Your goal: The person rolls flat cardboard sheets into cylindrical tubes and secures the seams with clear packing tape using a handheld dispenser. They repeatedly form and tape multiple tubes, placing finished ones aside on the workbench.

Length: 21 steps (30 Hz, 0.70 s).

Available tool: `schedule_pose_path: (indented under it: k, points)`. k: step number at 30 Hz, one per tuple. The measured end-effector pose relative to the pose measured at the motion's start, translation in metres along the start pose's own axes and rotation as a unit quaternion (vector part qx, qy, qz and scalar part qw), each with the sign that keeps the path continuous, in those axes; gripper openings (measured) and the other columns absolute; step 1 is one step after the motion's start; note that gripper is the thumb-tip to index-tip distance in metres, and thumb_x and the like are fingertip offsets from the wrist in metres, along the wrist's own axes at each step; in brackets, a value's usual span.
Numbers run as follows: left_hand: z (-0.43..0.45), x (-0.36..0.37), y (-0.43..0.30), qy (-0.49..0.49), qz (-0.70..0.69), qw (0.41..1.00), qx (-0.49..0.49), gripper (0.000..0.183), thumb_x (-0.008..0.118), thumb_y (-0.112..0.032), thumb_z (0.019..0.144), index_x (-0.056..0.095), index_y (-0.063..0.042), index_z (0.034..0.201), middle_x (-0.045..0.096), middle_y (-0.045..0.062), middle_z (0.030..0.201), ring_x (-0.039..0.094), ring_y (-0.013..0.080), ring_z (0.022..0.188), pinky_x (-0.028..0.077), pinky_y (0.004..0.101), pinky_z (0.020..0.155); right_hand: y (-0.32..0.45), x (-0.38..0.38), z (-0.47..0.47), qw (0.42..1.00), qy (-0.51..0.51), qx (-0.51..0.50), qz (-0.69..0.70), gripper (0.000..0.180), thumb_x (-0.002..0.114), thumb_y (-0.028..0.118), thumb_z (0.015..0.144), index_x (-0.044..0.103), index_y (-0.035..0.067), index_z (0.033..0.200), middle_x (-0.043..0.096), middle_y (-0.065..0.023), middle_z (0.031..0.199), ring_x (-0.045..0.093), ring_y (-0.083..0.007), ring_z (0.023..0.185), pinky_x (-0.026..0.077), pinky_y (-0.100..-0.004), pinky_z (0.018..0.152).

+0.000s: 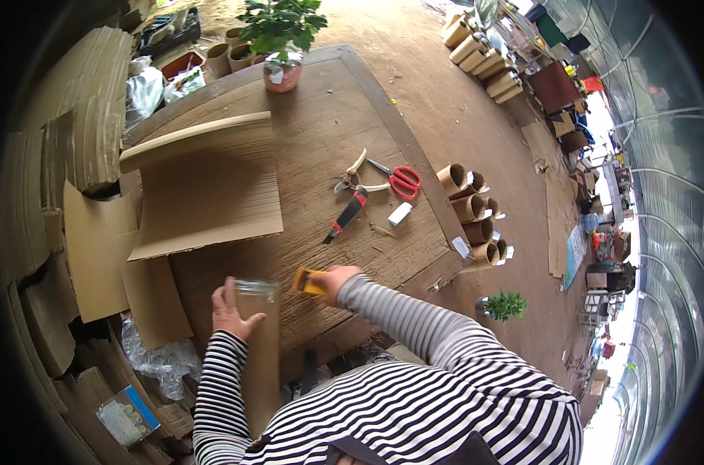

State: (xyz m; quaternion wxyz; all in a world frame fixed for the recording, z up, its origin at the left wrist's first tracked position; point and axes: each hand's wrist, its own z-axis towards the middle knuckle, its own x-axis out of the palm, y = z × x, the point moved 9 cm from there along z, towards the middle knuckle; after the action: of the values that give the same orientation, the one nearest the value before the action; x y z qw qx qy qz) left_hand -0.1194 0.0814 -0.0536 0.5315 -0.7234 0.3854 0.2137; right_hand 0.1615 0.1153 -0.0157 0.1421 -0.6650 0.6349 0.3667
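A long, narrow cardboard box [263,354] lies before me, its near part running under my striped shirt. Clear tape [257,286] shines across its far end. My left hand [232,314] grips the box by its left side near that end, thumb over the top face. To the right of the box, my right hand [335,283] is closed around a yellow tape dispenser [309,282], slightly blurred. Beyond my hands on the wooden table [305,151] are a black-and-red utility knife [347,214], pruning shears [352,177], red-handled scissors [404,181] and a small white block [399,214].
A bent cardboard sheet [212,192] covers the table's left side. A potted leafy plant [282,72] stands at the far edge. Stacked cardboard [84,139] crowds the left. Several cardboard tubes [468,206] stand off the right edge, near another plant [503,306] on the floor.
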Motion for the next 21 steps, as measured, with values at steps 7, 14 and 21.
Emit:
schedule_pose_path:
  k: [7, 14, 21]
  points:
    - [-0.006, 0.070, 0.060, 0.153, -0.116, 0.973, -0.128, 0.128, 0.092, -0.044, 0.059, 0.022, 0.000, 0.158, 0.044, 0.026, 0.148, 0.041, 0.0380, 0.141, 0.035, 0.0439, 0.119, -0.074, -0.001, -0.061, 0.993, -0.042, 0.093, 0.056, 0.061, 0.065, 0.031, 0.080, 0.059, 0.039, 0.140, 0.073, -0.0157, 0.104, 0.072, -0.0344, 0.093, 0.058, -0.0429, 0.086]
    - [-0.045, 0.099, -0.102, 0.097, 0.029, 0.994, 0.036, 0.120, 0.093, -0.042, 0.051, 0.036, -0.005, 0.149, 0.044, 0.024, 0.147, 0.044, 0.0393, 0.136, 0.035, 0.0477, 0.116, -0.118, 0.012, -0.115, 0.974, -0.190, 0.017, 0.120, 0.071, 0.071, 0.021, 0.083, 0.044, 0.019, 0.149, 0.067, -0.0206, 0.118, 0.065, -0.0381, 0.110, 0.053, -0.0447, 0.095]
    - [-0.088, 0.097, -0.144, 0.108, 0.204, 0.970, 0.072, 0.121, 0.092, -0.048, 0.059, 0.030, -0.013, 0.157, 0.030, 0.016, 0.160, 0.026, 0.0324, 0.150, 0.016, 0.0544, 0.124, -0.139, -0.004, -0.122, 0.965, -0.190, -0.065, 0.166, 0.069, 0.073, 0.004, 0.078, 0.060, 0.024, 0.142, 0.063, -0.0103, 0.107, 0.066, -0.0275, 0.101, 0.054, -0.0368, 0.090]
